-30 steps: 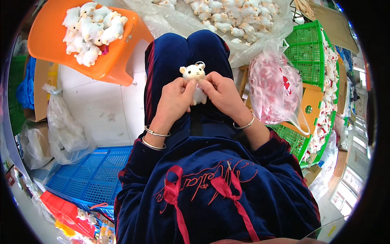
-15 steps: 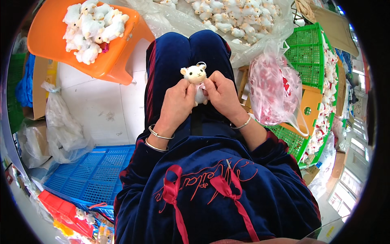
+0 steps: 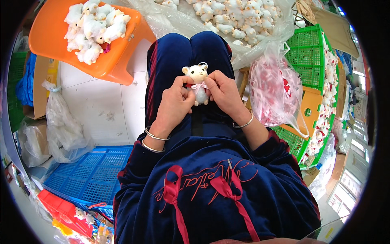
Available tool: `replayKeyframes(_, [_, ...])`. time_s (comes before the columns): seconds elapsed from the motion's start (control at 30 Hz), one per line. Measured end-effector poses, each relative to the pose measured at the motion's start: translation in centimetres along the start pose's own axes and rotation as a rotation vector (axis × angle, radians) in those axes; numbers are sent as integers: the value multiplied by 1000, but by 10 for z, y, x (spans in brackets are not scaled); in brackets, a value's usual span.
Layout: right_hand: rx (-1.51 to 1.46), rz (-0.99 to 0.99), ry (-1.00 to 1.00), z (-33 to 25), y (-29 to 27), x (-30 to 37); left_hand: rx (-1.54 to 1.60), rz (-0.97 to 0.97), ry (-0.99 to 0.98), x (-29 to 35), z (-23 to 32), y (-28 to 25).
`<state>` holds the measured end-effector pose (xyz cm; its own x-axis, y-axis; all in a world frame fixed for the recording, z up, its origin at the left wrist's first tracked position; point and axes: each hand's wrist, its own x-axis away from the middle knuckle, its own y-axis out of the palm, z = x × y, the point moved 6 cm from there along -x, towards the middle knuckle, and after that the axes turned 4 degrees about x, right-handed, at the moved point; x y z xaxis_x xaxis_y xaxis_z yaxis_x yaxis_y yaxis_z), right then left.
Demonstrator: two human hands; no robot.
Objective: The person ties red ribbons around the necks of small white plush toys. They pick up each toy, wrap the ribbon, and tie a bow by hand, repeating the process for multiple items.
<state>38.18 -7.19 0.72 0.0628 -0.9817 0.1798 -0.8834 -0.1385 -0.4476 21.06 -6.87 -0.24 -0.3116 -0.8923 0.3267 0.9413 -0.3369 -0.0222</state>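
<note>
A small white plush sheep (image 3: 200,96) with a cream face and a white loop on its head sits upright over my lap, facing up at me. Round its neck runs a dark red band, with a pale pink bow (image 3: 199,86) at the front. My left hand (image 3: 174,101) is closed at the sheep's left side, its index finger along the red band. On the other side, my right hand (image 3: 224,92) pinches the sheep by the edge of the bow, thumb in front. The fingers behind the toy are hidden.
Several plush sheep (image 3: 91,30) lie on an orange stool (image 3: 44,38) at the far left. More are heaped on clear plastic sheeting (image 3: 162,24) ahead. A plastic bag of pink and red pieces (image 3: 270,89) stands right, beside green crates (image 3: 304,53). A blue crate (image 3: 89,175) is at left.
My left hand has shifted slightly away from the sheep's front, and its index finger is now at the neck. The pink bow and red band show more fully. My right hand stays nearly in place.
</note>
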Motion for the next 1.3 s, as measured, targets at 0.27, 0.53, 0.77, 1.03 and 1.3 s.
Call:
replayKeyframes(0.27, [1,15,33,-1,-2,0,47,-3,6,-3,-2,4])
replayKeyframes(0.53, [85,37,-29,-5,-1,1,101,-6,-44,-8,-1,4])
replayKeyframes(0.77, [55,64,-52,-3,0,3,148,-10,-123,-10,-7,4])
replayKeyframes(1.03, [-28,-76,52,6,0,1,197,-52,-74,-9,-9,-2])
replayKeyframes(1.3, [-35,-61,60,2,-1,0,126,21,-24,-7,0,0])
